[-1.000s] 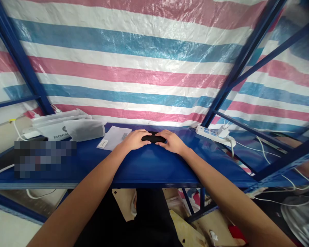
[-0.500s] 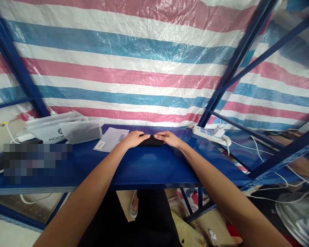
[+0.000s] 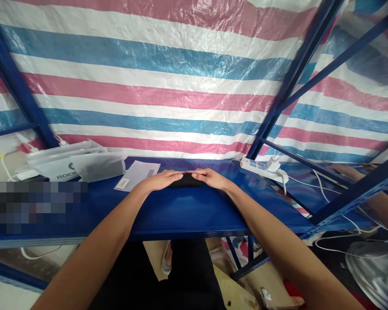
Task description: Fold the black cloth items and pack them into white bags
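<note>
A small black bundle, which looks like folded or rolled soft fabric, lies on the blue tabletop in front of me. My left hand grips its left end, thumb on the near side and fingers along the top. At the other end my right hand holds it the same way, and the fingertips of both hands nearly meet over its far edge. The hands hide both ends of the bundle. Just left of my left hand lies a flat, pale translucent bag with a white label.
Frosted pouches, one lettered "ROCK", lean at the back left beside white cables. A pixelated patch covers something dark at the left edge. A white power strip with plugs sits at the right. Blue posts frame the table; another person's arm shows at far right.
Both hands have shifted closer together over the black bundle, their fingers now stretched flatter along its top. The whole view has drifted slightly.
</note>
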A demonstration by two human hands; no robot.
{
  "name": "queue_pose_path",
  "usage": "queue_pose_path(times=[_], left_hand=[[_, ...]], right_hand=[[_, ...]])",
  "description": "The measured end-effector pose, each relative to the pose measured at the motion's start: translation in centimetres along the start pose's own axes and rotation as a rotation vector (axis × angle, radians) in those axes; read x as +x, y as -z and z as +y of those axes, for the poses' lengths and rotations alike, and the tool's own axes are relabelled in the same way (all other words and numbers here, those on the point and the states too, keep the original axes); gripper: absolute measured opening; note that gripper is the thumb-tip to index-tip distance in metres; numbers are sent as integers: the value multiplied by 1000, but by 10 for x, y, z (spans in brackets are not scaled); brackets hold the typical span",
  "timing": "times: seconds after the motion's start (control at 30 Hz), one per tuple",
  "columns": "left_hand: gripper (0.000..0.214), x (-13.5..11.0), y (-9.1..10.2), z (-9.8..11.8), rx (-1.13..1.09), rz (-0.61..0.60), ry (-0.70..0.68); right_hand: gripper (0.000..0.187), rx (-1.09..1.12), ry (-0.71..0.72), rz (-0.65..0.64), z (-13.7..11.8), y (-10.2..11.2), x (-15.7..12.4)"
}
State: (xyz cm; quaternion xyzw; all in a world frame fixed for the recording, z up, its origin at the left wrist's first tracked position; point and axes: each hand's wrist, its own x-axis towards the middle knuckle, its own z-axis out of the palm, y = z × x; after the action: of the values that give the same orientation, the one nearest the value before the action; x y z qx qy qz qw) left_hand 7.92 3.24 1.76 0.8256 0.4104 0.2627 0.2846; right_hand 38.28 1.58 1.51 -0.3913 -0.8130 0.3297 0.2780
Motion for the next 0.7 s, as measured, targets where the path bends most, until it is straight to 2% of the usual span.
queue_pose_path(times=[0.1,0.17,0.27,0.47,0.6,0.7], left_hand=[[53,0,3,7,-117,-187,-23],[51,1,2,8,-215,-199,-79],[52,3,-1,4,-315,-159,-113],[47,3,-2,4,-313,-66,-234],[38,3,2,11,-317,10,-248],[35,6,-1,10,-412,76,-172]], right_hand=[[53,92,5,-5,-4,-1,-2],[56,212,-20,2,-4,-2,-3],[64,338,-65,1,-3,-5,-3],[69,333,-79,-22,-7,-9,-4],[59,287,-18,88,-11,-12,-2],[53,187,1,203,-12,-16,-1]])
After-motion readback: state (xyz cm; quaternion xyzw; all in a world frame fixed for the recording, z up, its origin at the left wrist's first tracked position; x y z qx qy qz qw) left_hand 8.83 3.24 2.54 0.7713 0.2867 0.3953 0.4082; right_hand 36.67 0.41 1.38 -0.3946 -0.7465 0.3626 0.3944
